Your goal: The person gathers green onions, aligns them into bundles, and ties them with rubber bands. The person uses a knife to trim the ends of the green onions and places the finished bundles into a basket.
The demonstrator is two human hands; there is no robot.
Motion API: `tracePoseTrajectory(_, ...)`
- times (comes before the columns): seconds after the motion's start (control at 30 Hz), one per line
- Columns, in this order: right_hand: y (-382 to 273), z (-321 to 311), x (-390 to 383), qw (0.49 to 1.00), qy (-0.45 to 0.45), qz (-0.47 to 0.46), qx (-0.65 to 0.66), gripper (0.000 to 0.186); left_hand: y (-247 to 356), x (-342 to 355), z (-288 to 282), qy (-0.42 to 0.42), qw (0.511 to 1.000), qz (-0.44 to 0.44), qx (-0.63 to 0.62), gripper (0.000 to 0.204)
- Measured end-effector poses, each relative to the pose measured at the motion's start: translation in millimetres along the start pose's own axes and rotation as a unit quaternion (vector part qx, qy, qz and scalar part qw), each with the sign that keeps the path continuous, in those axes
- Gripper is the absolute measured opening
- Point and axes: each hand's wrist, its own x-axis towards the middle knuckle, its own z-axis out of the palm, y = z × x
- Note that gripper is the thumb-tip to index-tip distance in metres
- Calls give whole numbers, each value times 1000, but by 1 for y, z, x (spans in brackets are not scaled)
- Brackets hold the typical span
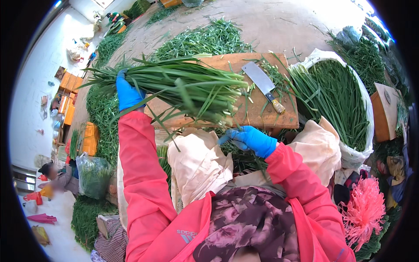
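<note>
My left hand [128, 92], in a blue glove, is closed around a large bunch of garlic chives [183, 85] near its leafy end. The bunch lies sideways over the wooden board [168, 114], pale cut ends to the right, partly blurred. Some loose blades hang down from it. Just below those cut ends is my right hand [255, 140], also gloved in blue, its fingers drawn together. Whatever is between its fingertips is too small to make out. A cleaver [259, 79] rests on the board, its wood-coloured handle toward me.
On the right stands a white sack [370, 118] packed with chives. Trimmed leaves [205, 41] are heaped beyond the board. A pink tassel of plastic strips [364, 212] hangs at lower right. Another person [65, 179] sits far left, near a clear plastic bag [94, 174] of greens.
</note>
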Motion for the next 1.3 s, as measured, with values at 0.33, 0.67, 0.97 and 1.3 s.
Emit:
tracePoseTrajectory(0.33,102,-57,-63,651,33,259,-712,30,3,8,-14,65,993,89,46,19)
tracePoseTrajectory(0.67,-49,42,37,957,102,-4,271,40,22,-54,25,128,973,-76,-176,22)
tracePoseTrajectory(0.97,73,-24,-41,750,26,36,-660,25,28,-126,-61,61,970,-54,-229,22)
tracePoseTrajectory(1.3,33,21,-19,925,152,-70,-341,43,38,-162,-86,145,970,-44,-188,25)
